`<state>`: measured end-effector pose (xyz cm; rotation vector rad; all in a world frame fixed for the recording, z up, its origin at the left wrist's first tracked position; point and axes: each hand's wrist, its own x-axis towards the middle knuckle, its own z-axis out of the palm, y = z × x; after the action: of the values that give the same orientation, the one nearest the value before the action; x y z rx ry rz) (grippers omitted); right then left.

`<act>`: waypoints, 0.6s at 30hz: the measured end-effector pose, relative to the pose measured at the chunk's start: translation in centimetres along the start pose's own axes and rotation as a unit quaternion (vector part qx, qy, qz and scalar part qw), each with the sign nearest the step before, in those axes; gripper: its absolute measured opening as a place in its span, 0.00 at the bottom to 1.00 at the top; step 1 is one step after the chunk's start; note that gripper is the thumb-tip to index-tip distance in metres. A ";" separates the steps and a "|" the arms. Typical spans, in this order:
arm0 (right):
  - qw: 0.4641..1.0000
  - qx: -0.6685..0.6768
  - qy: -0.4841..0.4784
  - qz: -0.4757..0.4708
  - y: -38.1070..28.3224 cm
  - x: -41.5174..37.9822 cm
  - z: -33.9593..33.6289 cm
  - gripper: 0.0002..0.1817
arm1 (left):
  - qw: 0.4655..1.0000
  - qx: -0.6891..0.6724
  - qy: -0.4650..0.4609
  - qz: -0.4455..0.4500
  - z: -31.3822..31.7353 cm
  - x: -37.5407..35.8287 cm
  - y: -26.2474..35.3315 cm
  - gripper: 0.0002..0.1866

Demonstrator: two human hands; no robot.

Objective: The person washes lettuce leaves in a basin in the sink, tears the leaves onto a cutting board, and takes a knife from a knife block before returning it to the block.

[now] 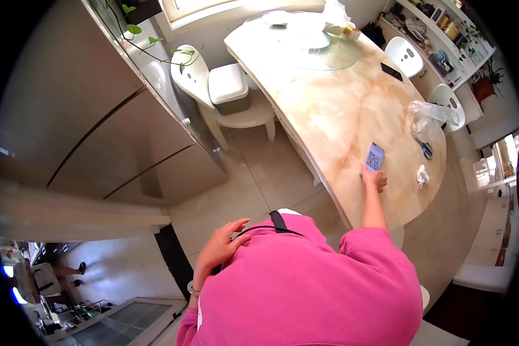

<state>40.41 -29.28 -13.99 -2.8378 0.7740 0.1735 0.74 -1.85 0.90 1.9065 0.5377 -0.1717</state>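
Observation:
A phone (374, 157) with a square black-and-white code on its lit screen is at the near part of the marble-patterned table (328, 115). My right hand (375, 179) holds its lower end, low over the tabletop or resting on it. To the right of that hand lie a crumpled white tissue (422, 176) and blue-handled scissors (427, 150). My left hand (222, 245) is at the front of my pink top, beside a thin black cord, with its fingers apart and nothing visible in it.
Farther along the table are a clear plastic bag (429, 115), a dark phone (391, 71) and a glass turntable (328, 52). White chairs (245, 115) flank it, one bearing a lidded bin (228, 86). A large metallic cabinet (98, 115) is at left. Another person (46, 279) is at lower left.

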 end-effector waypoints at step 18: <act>0.998 0.058 -0.017 0.018 -1.5 2.7 0.7 0.45 | 0.999 -0.013 -0.008 -0.030 -0.4 -0.2 -1.1 0.22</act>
<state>43.41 -29.20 -14.85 -2.7066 0.8019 0.1771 -0.02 -1.20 0.17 1.8640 0.5841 -0.2186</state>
